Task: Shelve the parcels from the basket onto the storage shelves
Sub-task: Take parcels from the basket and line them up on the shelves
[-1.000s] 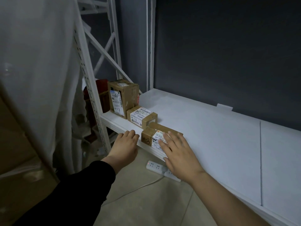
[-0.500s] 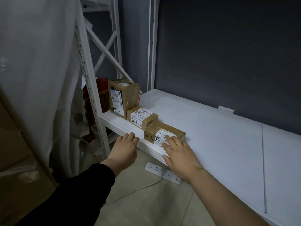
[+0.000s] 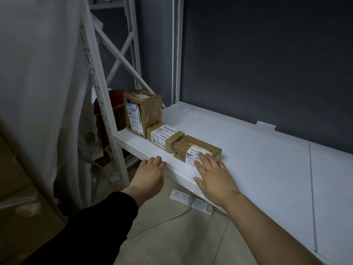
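Smooth white shelf (image 3: 248,159) holds three taped, boxy cardboard parcels (image 3: 198,150).

1. A white shelf (image 3: 257,169) carries 3 cardboard parcels in a row near its front left corner.
2. The tall parcel (image 3: 142,113) stands upright at the left end, marked "4-3".
3. The middle parcel (image 3: 165,137) lies flat just beside it.
4. The right parcel (image 3: 198,148) lies flat just beside the middle one.
5. A white power strip (image 3: 191,201) lies on the floor (image 3: 172,236) below the shelf's front edge.
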